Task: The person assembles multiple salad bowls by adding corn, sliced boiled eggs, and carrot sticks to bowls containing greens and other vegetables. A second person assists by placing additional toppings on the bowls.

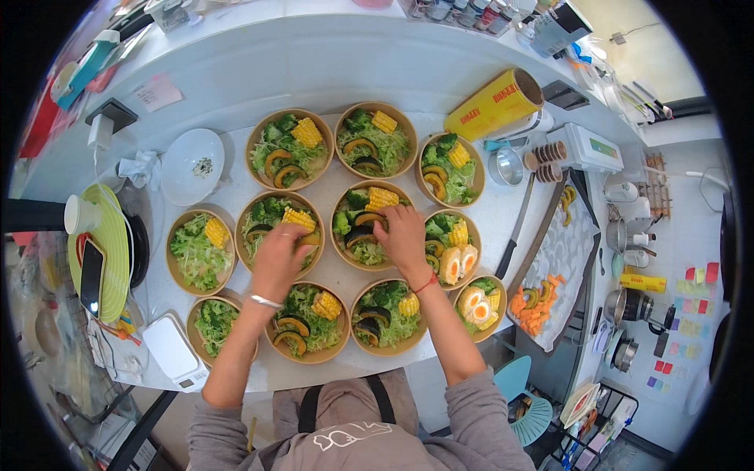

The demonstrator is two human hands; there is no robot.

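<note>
My left hand [279,259] reaches into a round brown salad bowl [246,210], its fingers curled together beside a corn piece [297,219]. What they hold, if anything, is hidden. In the bowl to its right, my right hand [404,239] pinches at a slice of dark-skinned pumpkin [361,235], below another corn piece [382,198]. Broccoli and shredded lettuce fill both bowls. Several similar bowls surround them, most with corn and pumpkin slices. Two at the right also hold halved eggs [459,264] in a pale coating.
A baking tray [556,259] with orange chunks and pumpkin slices lies at the right, beside a long knife [518,228]. A yellow wrap box [495,104] and steel cup [506,166] stand behind. At the left are a white plate [174,177], a scale [173,349] and a phone [92,276].
</note>
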